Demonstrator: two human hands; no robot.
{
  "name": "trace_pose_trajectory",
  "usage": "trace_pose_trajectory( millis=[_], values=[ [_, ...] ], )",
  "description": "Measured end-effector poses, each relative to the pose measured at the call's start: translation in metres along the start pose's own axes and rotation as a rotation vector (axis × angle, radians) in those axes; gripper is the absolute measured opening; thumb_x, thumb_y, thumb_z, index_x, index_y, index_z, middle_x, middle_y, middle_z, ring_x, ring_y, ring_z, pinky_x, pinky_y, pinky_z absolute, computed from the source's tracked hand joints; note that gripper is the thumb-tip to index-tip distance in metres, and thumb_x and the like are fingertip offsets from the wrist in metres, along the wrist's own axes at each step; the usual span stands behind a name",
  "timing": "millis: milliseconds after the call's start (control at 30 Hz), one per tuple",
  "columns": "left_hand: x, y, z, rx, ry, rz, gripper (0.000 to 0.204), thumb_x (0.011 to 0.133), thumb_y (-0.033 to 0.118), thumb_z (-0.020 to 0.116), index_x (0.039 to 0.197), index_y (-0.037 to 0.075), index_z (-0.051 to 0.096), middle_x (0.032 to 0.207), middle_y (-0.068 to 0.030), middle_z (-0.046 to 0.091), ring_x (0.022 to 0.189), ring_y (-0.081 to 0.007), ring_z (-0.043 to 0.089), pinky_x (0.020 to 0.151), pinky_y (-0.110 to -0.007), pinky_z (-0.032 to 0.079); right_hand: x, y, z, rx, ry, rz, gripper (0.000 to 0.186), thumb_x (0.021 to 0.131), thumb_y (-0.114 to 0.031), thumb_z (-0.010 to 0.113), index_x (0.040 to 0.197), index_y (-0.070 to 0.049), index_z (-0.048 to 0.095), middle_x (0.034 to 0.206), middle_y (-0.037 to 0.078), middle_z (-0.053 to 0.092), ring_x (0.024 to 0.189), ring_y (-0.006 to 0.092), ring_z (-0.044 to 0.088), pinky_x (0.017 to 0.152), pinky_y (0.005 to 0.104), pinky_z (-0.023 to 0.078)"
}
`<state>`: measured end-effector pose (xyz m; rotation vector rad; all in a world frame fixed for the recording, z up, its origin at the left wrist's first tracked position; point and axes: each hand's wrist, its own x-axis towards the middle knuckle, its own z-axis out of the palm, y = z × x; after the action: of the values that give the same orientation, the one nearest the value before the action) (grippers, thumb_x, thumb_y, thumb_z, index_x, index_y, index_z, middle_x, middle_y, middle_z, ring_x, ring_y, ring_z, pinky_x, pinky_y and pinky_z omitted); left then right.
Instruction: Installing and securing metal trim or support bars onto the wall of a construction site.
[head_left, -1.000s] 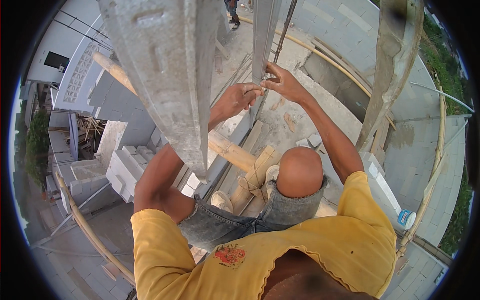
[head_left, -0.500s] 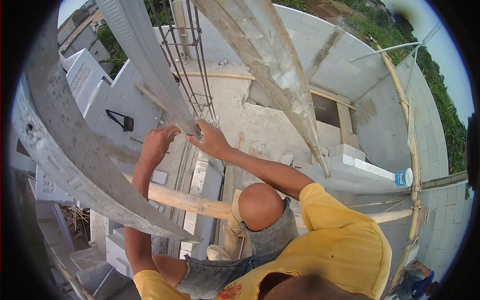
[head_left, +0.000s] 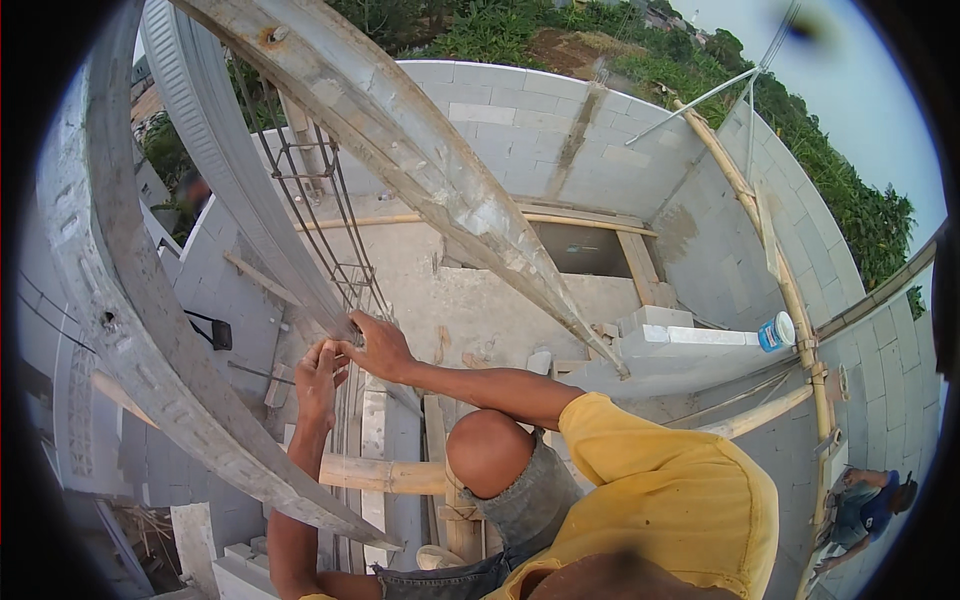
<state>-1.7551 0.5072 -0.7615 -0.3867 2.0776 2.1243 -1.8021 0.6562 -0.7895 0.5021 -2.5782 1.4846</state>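
A ribbed grey metal channel [head_left: 232, 180] runs down to my two hands, which are close together at its lower part. My right hand [head_left: 378, 348] grips the channel, with its thumb toward the other hand. Just left and below, my left hand [head_left: 318, 380] has fingertips pinched beside the channel; whatever they hold is hidden. A rebar cage [head_left: 325, 168] stands behind the channel, and a curved-looking, scuffed metal beam [head_left: 135, 290] crosses in front of my left arm.
Another metal beam [head_left: 440, 190] slants across the middle. Bamboo poles [head_left: 390, 472] lie below. Block walls [head_left: 500, 130] surround the concrete floor [head_left: 480, 300]. A white bucket [head_left: 775, 332] sits on a low block wall at right. Another person [head_left: 860, 515] is at lower right.
My view has swung, showing more of the right-hand walls and the other person. My hands remain at the channel, appearing lower and farther left, with the left one now just below the right.
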Motion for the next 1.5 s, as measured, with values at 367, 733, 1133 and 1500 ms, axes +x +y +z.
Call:
trace_pose_trajectory(
  millis=[367,733,1133,1500],
  values=[
    [-0.019,0.015,0.029,0.139,0.060,0.026,0.064,0.094,0.032,0.052,0.145,0.003,0.027,0.112,-0.0038,0.054,0.103,-0.0159,0.052,0.085,-0.033,0.042,-0.001,-0.002,-0.002,-0.015,0.031,-0.012,0.041,0.078,-0.031,0.067,0.102,-0.001,0.053,0.082,0.020,0.063,0.079,0.0416,0.061,0.070,0.0489,0.045],
    [-0.005,0.027,0.012,0.446,-0.080,0.183,0.026,0.094,0.026,0.054,0.097,0.001,0.056,0.089,-0.0053,0.053,0.078,-0.0127,0.048,0.073,-0.028,0.041,0.004,-0.008,-0.013,0.064,-0.060,0.059,0.052,0.074,-0.025,0.068,0.118,-0.004,0.051,0.098,0.020,0.065,0.093,0.0399,0.061,0.080,0.0467,0.047],
    [0.000,0.018,0.008,0.341,-0.115,0.073,0.032,0.094,0.036,0.053,0.100,0.005,0.059,0.094,-0.0017,0.052,0.080,-0.0101,0.047,0.071,-0.028,0.042,0.025,0.002,-0.015,-0.097,-0.210,-0.045,0.056,0.071,-0.028,0.067,0.117,-0.001,0.053,0.104,0.021,0.063,0.099,0.0380,0.060,0.085,0.0464,0.046],
    [-0.003,0.018,0.011,0.417,-0.116,0.094,0.033,0.094,0.039,0.052,0.103,0.008,0.055,0.090,-0.0001,0.049,0.081,-0.0105,0.045,0.070,-0.029,0.042,0.042,0.006,-0.032,-0.406,-0.339,-0.306,0.053,0.068,-0.036,0.073,0.104,-0.002,0.055,0.083,0.017,0.065,0.078,0.0394,0.063,0.070,0.0474,0.050]
  ],
)
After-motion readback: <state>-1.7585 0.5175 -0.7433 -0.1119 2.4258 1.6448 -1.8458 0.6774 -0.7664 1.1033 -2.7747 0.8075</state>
